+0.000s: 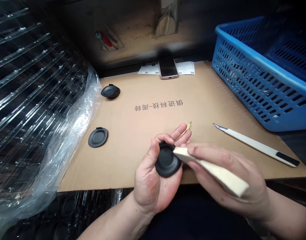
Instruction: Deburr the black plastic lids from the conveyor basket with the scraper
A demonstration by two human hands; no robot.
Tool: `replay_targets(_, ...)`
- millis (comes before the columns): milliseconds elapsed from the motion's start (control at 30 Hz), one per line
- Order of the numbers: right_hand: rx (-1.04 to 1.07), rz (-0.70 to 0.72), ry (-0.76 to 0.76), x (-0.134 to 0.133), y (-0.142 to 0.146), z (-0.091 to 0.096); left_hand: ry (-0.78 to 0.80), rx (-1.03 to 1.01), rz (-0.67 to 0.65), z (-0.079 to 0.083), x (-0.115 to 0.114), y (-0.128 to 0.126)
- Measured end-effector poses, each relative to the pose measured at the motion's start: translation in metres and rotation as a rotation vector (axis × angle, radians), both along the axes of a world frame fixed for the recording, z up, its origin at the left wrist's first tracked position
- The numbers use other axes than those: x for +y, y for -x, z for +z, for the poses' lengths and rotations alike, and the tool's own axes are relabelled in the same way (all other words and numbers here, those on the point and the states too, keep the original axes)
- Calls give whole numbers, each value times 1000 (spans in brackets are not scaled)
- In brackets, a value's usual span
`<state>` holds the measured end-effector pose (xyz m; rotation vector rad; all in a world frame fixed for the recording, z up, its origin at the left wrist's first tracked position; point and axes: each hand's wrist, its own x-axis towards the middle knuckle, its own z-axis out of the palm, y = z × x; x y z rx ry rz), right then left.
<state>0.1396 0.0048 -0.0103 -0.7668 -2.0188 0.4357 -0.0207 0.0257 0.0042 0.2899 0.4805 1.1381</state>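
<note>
My left hand (pixel 153 180) grips a round black plastic disc (pixel 168 161) with a raised rim and a small tab at its top edge. Long, pale and cream-coloured, a bar (pixel 215 171) sits between the thumb and fingers of my right hand (pixel 233 180). One end of the bar touches or lies close against the disc's right edge near the tab. Just beyond my left fingertips, a small yellow thing with a thin tip (pixel 189 126) is partly hidden. Another black disc and a small stack of them (pixel 110 91) lie to the left on the cardboard.
A white-handled craft knife (pixel 258 145) lies at the right, blade tip pointing away. Behind it stands a blue slotted basket (pixel 263 83). A phone (pixel 168 68) rests on a printed sheet at the back of the cardboard (pixel 132 130). Plastic-wrapped black trays (pixel 30 100) rise at the left.
</note>
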Motion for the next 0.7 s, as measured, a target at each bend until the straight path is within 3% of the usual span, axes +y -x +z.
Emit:
replay_targets(133,-61,144,15,0,-7,-1,48,-45,-68,-6,0,4)
replay_targets(267,-73,67,1,7,-14,0,91,-66,-124,-13,0,8)
replay_targets(400,-99,112,44,15,-17,1,132,-90,-171,-15,1,10)
replay_targets(567,-72,-14,12,24,-11,4,163,-93,-173,-15,1,10)
replay_targets(700,-118,-32,63,23,-11,6,164,-112,-178,-15,2,10)
